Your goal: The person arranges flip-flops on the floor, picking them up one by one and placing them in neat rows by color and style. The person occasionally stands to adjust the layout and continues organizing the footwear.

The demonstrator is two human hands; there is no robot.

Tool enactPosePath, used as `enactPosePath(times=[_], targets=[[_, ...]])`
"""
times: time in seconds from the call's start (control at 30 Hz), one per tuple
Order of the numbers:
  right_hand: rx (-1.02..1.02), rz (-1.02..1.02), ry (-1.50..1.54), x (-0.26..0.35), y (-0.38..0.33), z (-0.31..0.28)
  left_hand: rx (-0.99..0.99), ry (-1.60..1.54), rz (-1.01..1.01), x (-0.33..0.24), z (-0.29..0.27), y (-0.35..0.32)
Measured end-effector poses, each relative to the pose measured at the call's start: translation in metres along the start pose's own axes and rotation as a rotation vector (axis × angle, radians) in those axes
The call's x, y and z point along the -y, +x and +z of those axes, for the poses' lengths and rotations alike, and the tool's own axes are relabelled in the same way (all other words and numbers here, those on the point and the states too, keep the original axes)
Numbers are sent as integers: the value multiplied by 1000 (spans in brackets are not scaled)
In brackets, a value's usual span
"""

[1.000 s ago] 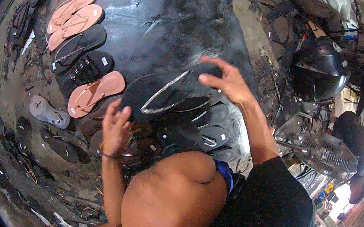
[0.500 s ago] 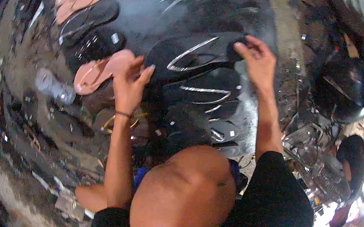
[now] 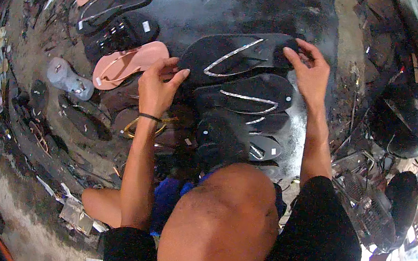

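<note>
- Clearly, in the head view, the right hand (image 3: 309,67) is clamped on the heel end of a black sandal (image 3: 229,54), its thumb on top and its fingers at the far edge.
- The left hand (image 3: 162,82), a dark band (image 3: 149,117) around its wrist, is at the toe end, thumb and fingertips slightly apart; I cannot tell whether they pinch the sole.
- That sandal, with its silvery V-shaped strap, is between the two hands, over a dark surface (image 3: 267,6).
- Just beside it, on the near side, is a second black sandal (image 3: 250,95), also silver-strapped.
- A pink sandal (image 3: 130,65) is left of the left hand; a grey sandal (image 3: 70,79) is farther left.
</note>
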State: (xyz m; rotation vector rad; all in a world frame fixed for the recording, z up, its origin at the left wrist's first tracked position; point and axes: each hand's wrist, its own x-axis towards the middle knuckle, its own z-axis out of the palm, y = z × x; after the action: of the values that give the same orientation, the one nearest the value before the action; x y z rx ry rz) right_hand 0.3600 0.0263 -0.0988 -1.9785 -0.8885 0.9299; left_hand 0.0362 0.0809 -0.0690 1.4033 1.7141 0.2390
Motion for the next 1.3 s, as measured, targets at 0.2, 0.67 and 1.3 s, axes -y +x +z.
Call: enactPosePath(times=[0.2,0.67,1.3], targets=[[-78,98,50,-8,-9,5,-37,145,58,-9,3,-9],[209,-5,493,74,2,-15,-28,-882,-144,-59,-50,-8],[431,51,830,93,-1,5,111,-1197,19,-35,-37,-22]])
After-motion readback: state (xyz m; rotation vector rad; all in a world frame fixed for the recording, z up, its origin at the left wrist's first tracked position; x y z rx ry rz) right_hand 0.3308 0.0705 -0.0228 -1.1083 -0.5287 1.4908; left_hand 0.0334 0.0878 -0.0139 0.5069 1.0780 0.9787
